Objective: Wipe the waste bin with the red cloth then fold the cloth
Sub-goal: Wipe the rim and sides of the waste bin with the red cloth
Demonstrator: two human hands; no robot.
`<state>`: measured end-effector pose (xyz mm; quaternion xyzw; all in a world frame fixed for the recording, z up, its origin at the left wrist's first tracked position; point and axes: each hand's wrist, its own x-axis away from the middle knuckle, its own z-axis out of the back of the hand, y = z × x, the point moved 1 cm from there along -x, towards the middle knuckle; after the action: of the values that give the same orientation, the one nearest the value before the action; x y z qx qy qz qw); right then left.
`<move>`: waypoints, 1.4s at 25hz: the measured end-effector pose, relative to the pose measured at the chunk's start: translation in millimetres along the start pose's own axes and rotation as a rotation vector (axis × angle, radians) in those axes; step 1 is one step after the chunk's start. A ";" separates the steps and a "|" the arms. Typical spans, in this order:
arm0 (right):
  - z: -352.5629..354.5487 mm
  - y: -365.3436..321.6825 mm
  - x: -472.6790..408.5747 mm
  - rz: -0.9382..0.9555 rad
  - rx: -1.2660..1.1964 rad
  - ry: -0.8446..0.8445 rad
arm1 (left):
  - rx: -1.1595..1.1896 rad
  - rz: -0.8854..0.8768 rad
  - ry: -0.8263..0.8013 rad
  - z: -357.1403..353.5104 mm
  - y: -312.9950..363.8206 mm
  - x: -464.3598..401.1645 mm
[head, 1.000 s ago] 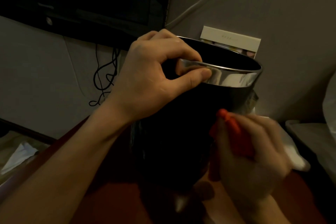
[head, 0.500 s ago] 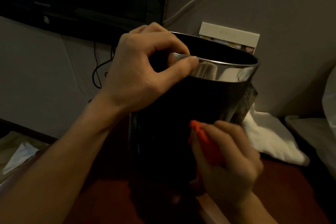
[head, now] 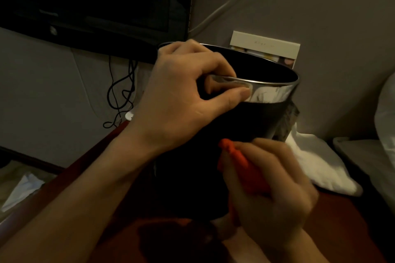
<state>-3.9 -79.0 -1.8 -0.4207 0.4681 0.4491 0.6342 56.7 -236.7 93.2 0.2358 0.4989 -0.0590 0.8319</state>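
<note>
A black waste bin (head: 263,117) with a shiny metal rim band stands on a dark red surface in the middle of the view. My left hand (head: 181,96) grips its near rim, thumb on the outside of the metal band and fingers curled over the edge. My right hand (head: 271,188) holds a bunched red cloth (head: 241,168) and presses it against the bin's lower front wall. Most of the cloth is hidden inside my fist.
A dark screen (head: 96,0) hangs on the wall at upper left with black cables (head: 119,92) dangling below it. A pale box (head: 265,49) stands behind the bin. White fabric (head: 316,162) lies to the bin's right. The dark red surface (head: 342,230) extends under both arms.
My right hand with the red cloth has slid left across the bin's front wall. My left hand has kept its grip on the rim.
</note>
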 end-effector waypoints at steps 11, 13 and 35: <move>-2.9 1.8 8.2 0.112 0.116 -0.087 | 0.127 0.001 -0.019 1.3 -19.9 -4.6; 7.5 8.5 -4.4 0.070 0.132 -0.017 | 0.132 0.003 -0.024 1.4 -19.6 -4.1; -3.0 6.9 11.3 0.002 0.065 -0.022 | 0.044 -0.058 -0.009 -8.4 -13.7 -1.7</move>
<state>-9.4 -78.2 -14.1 -0.3945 0.4758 0.4388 0.6522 44.6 -245.3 86.8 0.2393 0.5002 -0.0950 0.8267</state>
